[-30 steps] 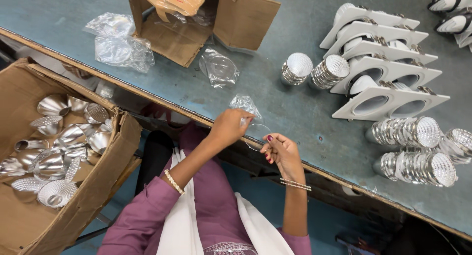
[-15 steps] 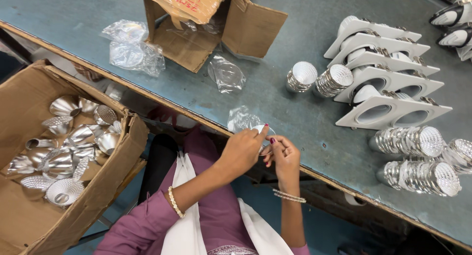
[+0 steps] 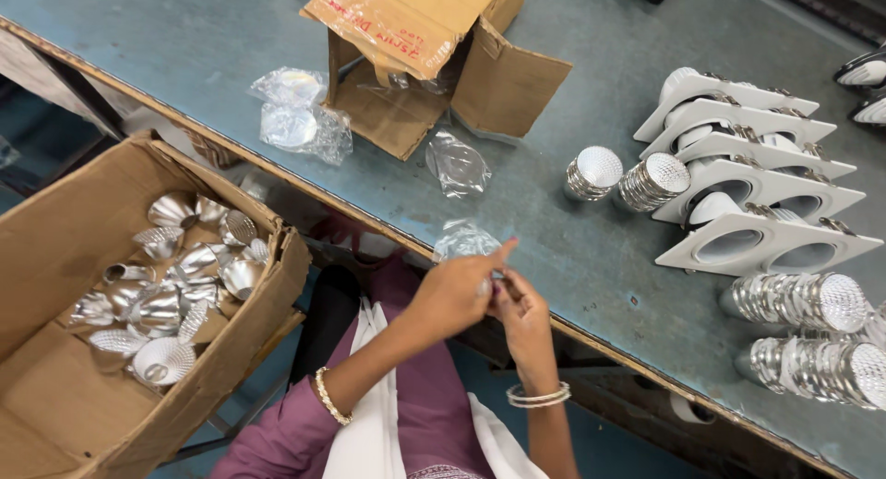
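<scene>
My left hand and my right hand meet at the near edge of the blue-grey table. Together they pinch a small clear plastic bag that holds something shiny; the fingers cover most of it. Both wrists wear bangles. To my left, a large open cardboard box holds several loose silver reflector cups.
An open cardboard box lies tipped on the table, with crumpled clear bags and one more bag beside it. At right lie stacked white square lamp frames and rows of stacked silver reflectors, plus two short stacks.
My hands have come together over the small bag at the table's edge. The camera has drawn closer and shifted a little.
</scene>
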